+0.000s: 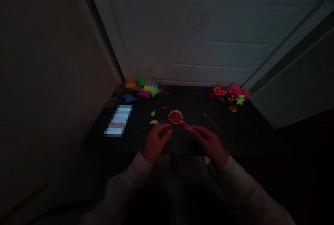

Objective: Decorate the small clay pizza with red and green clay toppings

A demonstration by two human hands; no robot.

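My right hand (211, 144) is closed round a pink modelling-clay knife (186, 125). The tool's tip reaches the lower right rim of a round clay pizza (175, 116), which has a yellow edge and a red, speckled top. Just below and left of the pizza is my left hand (156, 143), its thumb and fingers curved and apart with nothing seen between them. Small clay pieces lie beyond it: a yellow one (153, 122), a green one (153, 113) and a pinkish-red one (164, 108). Dim light hides fine detail.
On the dark table (193, 105) a thin pink stick tool (213, 123) lies to the right. Clay flowers and figures (235, 92) cluster at the back right. A bag of coloured clay packets (141, 90) sits back left, near a pixelated bright phone-like rectangle (118, 120). A white panel (167, 40) rises behind.
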